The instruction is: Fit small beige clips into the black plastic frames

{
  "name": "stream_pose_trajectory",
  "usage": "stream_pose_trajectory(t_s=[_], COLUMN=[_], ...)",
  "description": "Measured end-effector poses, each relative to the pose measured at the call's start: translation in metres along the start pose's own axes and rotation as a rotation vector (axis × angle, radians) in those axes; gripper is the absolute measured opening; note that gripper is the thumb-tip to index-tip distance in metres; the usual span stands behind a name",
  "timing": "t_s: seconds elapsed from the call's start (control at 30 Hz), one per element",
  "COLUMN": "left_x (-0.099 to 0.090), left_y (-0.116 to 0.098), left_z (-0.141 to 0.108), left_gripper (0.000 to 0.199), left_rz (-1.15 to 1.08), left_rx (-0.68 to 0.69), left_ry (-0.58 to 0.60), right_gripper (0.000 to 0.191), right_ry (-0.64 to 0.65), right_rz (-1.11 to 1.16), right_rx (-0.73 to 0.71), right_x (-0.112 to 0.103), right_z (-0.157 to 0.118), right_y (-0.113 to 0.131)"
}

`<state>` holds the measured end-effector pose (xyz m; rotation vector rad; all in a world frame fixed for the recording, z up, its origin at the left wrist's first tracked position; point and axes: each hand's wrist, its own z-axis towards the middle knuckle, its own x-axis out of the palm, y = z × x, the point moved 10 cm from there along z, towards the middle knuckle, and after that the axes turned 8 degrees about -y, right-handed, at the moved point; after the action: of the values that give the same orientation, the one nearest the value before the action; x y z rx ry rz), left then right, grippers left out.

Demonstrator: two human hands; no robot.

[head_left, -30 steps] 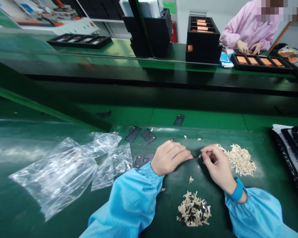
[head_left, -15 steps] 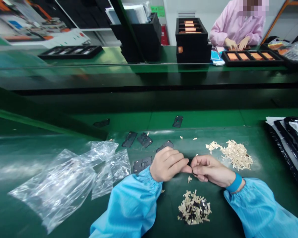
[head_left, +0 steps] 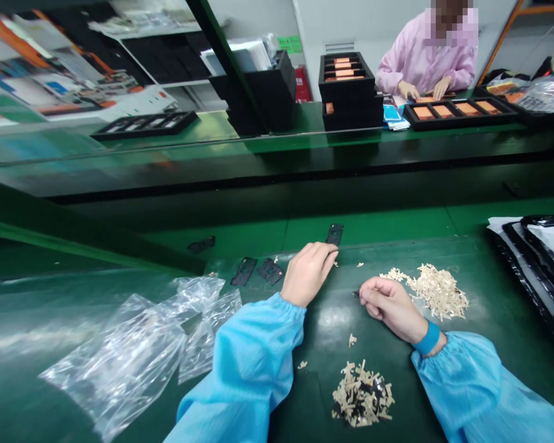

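Observation:
My right hand (head_left: 390, 304), a blue band at its wrist, pinches a small black part (head_left: 356, 294) whose tip sticks out to the left of the fingers. My left hand (head_left: 308, 271) is palm down, reaching forward, its fingers a little apart by a tiny cream piece (head_left: 336, 264). Just beyond its fingertips lies a flat black plastic plate (head_left: 335, 232); whether they touch it I cannot tell. A mixed heap of cream and black bits (head_left: 362, 394) lies in front of me. The larger cream pile (head_left: 438, 289) is beyond my right hand.
Clear plastic bags (head_left: 124, 351) lie at left, near more black plates (head_left: 244, 271). Black trays with white sheets (head_left: 535, 264) stand at right. A green post (head_left: 92, 227) slants in from the left. Across the bench a person in pink (head_left: 427, 61) handles orange pieces.
My hands have come apart. The left moved forward toward the far black plate; the right stayed near its place with the small black part. The whole view shifted slightly.

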<state>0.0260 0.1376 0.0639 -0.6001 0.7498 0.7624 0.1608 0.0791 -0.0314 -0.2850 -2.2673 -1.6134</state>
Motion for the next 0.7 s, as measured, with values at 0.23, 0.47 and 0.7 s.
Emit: stream_pose_trajectory(t_s=[0.23, 0.47, 0.7], left_x=[0.073, 0.071, 0.038], left_y=[0.03, 0.047, 0.051], left_z=[0.035, 0.053, -0.011], left_gripper=[0.032, 0.02, 0.023], left_rz=[0.278, 0.177, -0.553], left_rx=[-0.361, -0.443, -0.661], left_ry=[0.396, 0.392, 0.22], right_gripper=[0.035, 0.032, 0.031], right_ry=[0.001, 0.002, -0.015], right_rz=[0.065, 0.103, 0.097], right_rx=[-0.032, -0.04, -0.068], right_x=[0.0, 0.001, -0.001], right_z=[0.0, 0.001, 0.001], right_y=[0.0, 0.001, 0.002])
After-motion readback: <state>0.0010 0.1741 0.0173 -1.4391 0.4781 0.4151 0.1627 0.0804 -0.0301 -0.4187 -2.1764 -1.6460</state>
